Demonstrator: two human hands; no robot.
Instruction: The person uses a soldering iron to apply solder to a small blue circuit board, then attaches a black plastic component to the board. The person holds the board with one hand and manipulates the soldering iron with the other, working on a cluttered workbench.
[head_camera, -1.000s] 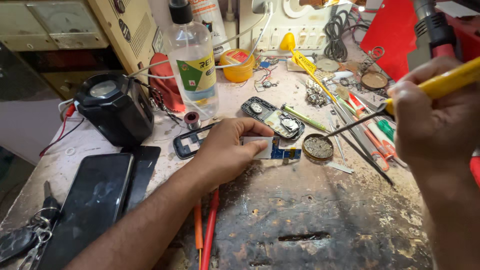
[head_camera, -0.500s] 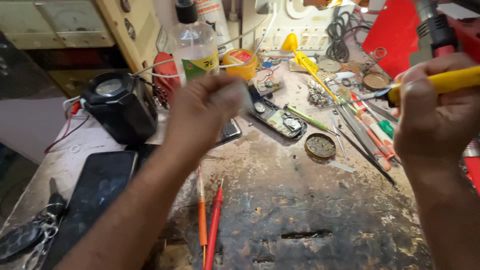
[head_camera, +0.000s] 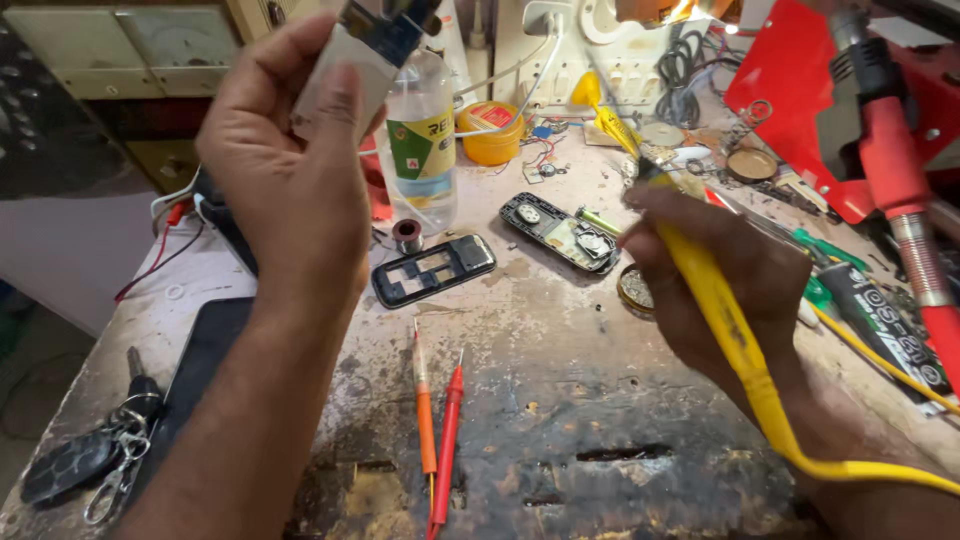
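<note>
Head view: left hand (head_camera: 290, 180) holds a small circuit board (head_camera: 365, 45) raised for inspection; right hand (head_camera: 725, 285) grips the yellow soldering iron (head_camera: 715, 300), which next needs steady tip placement

Before you, a scarred, scorched worktop (head_camera: 560, 400): two probes, orange (head_camera: 424, 400) and red (head_camera: 447, 425), lie side by side at its near edge. An empty black phone frame (head_camera: 433, 269) and an opened handset (head_camera: 560, 232) sit mid-surface, a clear bottle (head_camera: 421, 150) and orange tin (head_camera: 491, 131) toward the far edge. Keys (head_camera: 90, 455) rest at the near left corner, beside a dark phone (head_camera: 205, 345).
</note>
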